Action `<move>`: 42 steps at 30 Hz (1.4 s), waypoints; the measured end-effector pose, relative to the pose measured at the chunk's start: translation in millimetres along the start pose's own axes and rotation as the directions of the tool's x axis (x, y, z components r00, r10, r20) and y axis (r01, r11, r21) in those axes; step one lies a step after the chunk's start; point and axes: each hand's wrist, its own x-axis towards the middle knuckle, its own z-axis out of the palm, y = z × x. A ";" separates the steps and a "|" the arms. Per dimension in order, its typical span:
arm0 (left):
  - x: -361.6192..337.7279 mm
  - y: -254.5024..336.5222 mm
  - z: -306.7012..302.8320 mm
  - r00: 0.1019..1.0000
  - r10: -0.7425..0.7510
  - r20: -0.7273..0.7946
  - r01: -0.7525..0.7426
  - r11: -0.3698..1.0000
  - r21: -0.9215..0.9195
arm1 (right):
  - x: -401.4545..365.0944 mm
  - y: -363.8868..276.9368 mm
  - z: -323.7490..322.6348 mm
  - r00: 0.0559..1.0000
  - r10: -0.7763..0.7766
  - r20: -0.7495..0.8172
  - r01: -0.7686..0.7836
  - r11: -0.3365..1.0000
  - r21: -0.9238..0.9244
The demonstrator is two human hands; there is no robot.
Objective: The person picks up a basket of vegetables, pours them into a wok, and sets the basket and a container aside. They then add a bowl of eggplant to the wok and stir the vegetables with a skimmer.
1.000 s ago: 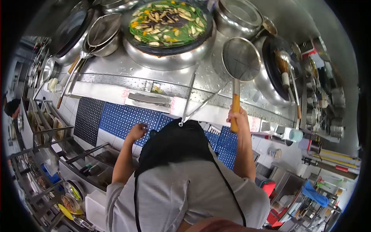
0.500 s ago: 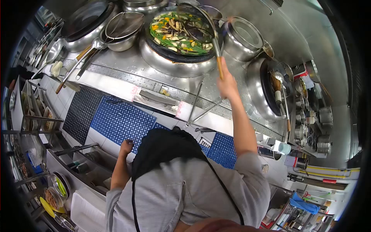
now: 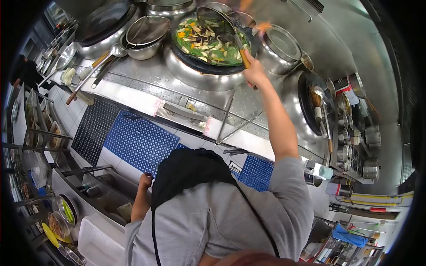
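Note:
My right hand (image 3: 256, 71) is closed round the wooden handle of a long-handled strainer (image 3: 238, 40). The strainer's round rim reaches into a large wok (image 3: 206, 65), where its lower part is hard to make out. Green, orange, pale and dark cut vegetables (image 3: 202, 39) lie in liquid in this wok. Down by my left side, away from the stove, my left hand (image 3: 145, 180) hangs with its fingers curled and nothing visible in them.
Flames (image 3: 264, 27) rise right of the wok, by a lidded steel pot (image 3: 282, 44). A mesh sieve over a bowl (image 3: 146, 32) stands left, with long-handled ladles (image 3: 95, 66) beside it. Another wok (image 3: 306, 102) holds a brush. Blue mats (image 3: 141, 139) cover the floor.
My right hand has moved up and slightly left with the strainer, whose rim has shifted left over the wok. Flames have flared up behind. My left hand stays low by my side.

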 end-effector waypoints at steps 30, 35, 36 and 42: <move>63.9 -9.5 7.6 0.998 0.051 -0.027 -0.050 0.998 0.039 | -71.7 17.9 -22.8 0.988 -0.106 -0.113 0.131 0.962 0.241; 57.5 -16.8 3.5 1.000 0.027 -0.007 -0.026 0.996 0.082 | -17.4 18.3 1.5 0.993 -0.080 -0.090 0.089 0.991 0.098; 60.8 -15.6 3.4 0.999 0.036 0.001 -0.036 0.993 0.114 | -11.6 15.5 -5.4 0.997 -0.070 -0.042 0.075 0.987 0.144; 64.0 -19.1 14.5 0.988 0.125 -0.095 -0.125 0.992 0.005 | 3.1 20.6 -41.1 0.985 -0.072 -0.159 0.095 0.986 0.140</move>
